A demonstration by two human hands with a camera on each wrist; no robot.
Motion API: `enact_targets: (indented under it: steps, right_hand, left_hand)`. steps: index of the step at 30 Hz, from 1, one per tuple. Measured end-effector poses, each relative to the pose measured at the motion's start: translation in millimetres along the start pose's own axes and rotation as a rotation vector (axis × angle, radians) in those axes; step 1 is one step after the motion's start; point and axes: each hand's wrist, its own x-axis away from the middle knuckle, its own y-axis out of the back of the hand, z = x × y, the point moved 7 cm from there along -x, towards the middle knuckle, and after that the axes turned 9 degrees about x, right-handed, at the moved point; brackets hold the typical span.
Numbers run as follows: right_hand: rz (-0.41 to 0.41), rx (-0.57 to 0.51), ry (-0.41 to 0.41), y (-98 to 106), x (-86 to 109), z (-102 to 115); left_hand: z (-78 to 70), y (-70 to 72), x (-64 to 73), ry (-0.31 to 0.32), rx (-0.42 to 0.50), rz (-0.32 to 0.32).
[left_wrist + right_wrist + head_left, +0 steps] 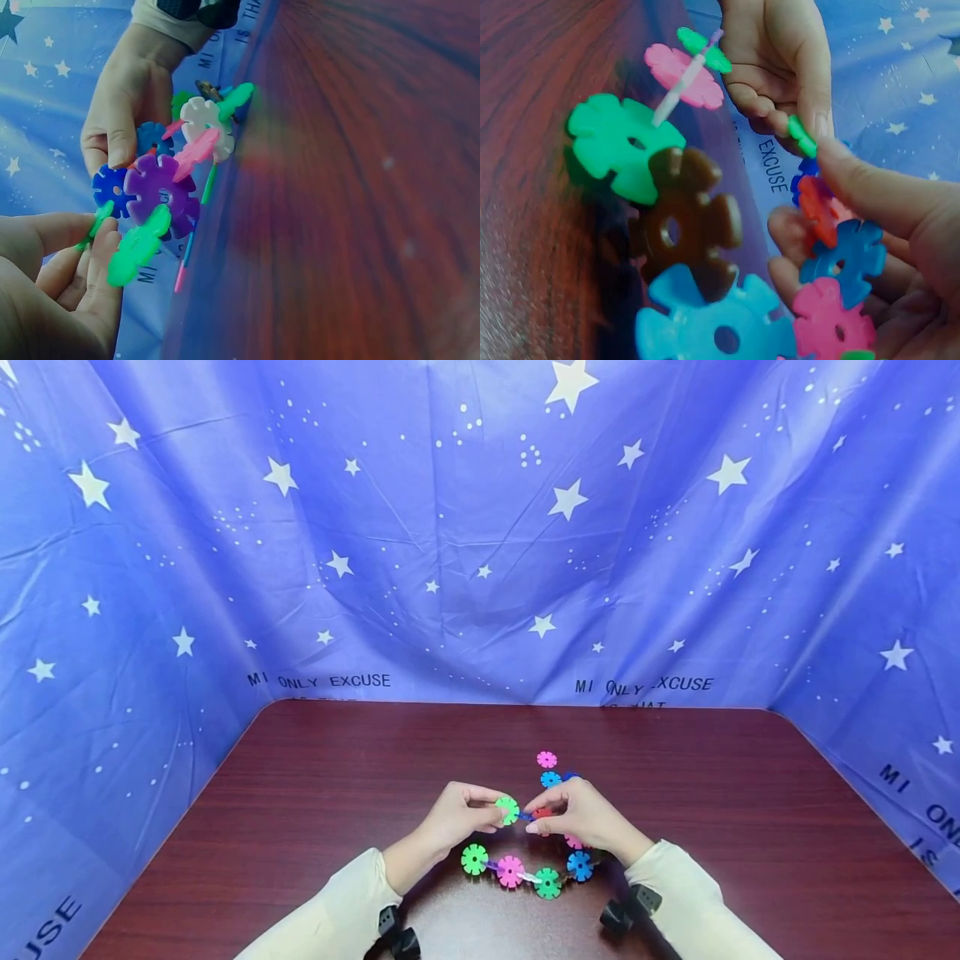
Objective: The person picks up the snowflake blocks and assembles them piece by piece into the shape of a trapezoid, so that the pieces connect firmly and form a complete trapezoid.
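A loose chain of notched plastic snowflake discs curves between and below the hands. In the head view my left hand pinches a bright green disc edge-on between thumb and fingers. That disc meets a dark blue disc. My right hand grips the chain there, thumb and fingers around the dark blue disc and a red disc. Blue and pink discs follow under the right palm. Nearer the body, the chain carries a green, a pink and another green disc.
Beyond the right hand are a pink disc and a light blue disc. The dark red wooden table bears everything. A blue star-printed cloth surrounds its back and sides. Black wrist cameras sit on both sleeves.
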Motion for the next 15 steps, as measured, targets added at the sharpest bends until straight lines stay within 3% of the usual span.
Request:
enact_targets:
  steps: [9, 15]
  right_hand:
    - [0.063, -0.114, -0.026, -5.4, -0.8, -10.9]
    - [0.063, -0.136, 0.032, -6.2, 0.5, -8.8]
  left_hand:
    - [3.5, -1.2, -1.8, 0.02, 0.005, 0.027]
    - [2.0, -3.3, -1.2, 0.023, -0.003, 0.033]
